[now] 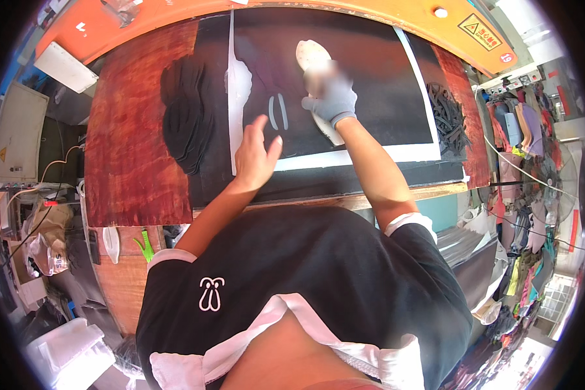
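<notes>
One long cream sole-shaped piece [312, 53], rounded far end, gloved right hand [338, 101] grasping it, left hand [257, 157] loosely open

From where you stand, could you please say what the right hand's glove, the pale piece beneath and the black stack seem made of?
The glove looks like matte grey fabric, from its soft, close fit. The pale piece, speckled, seems hard, perhaps plastic or wood, by its crisp outline. The black stack suggests thin, dull foam or fabric, by its layered edges.
</notes>
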A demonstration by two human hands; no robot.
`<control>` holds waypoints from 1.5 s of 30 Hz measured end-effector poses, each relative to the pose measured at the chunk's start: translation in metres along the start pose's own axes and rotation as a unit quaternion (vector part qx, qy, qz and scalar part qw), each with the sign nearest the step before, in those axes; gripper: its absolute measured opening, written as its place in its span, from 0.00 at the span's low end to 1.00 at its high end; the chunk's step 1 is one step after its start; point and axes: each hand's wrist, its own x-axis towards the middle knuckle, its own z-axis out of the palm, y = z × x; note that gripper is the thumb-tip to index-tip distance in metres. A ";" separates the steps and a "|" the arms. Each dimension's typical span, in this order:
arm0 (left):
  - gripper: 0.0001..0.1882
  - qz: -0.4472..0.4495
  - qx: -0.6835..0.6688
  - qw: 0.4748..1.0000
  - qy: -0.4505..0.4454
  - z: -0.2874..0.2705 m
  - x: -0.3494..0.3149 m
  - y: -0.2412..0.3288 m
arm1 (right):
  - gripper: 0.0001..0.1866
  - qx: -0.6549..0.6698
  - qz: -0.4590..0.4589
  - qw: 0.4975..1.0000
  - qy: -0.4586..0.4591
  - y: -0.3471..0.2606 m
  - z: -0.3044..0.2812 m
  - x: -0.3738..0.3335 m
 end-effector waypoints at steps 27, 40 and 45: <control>0.14 0.232 0.140 0.961 -0.043 0.013 0.053 -0.059 | 0.07 0.092 -0.103 0.944 0.301 0.080 0.034 -0.141; 0.10 0.194 0.202 0.960 0.006 0.051 0.203 -0.084 | 0.10 0.287 -0.080 0.915 0.270 0.129 0.007 0.131; 0.07 0.186 0.226 0.955 0.054 0.072 0.280 -0.117 | 0.16 0.411 0.101 0.771 0.476 0.281 -0.129 0.283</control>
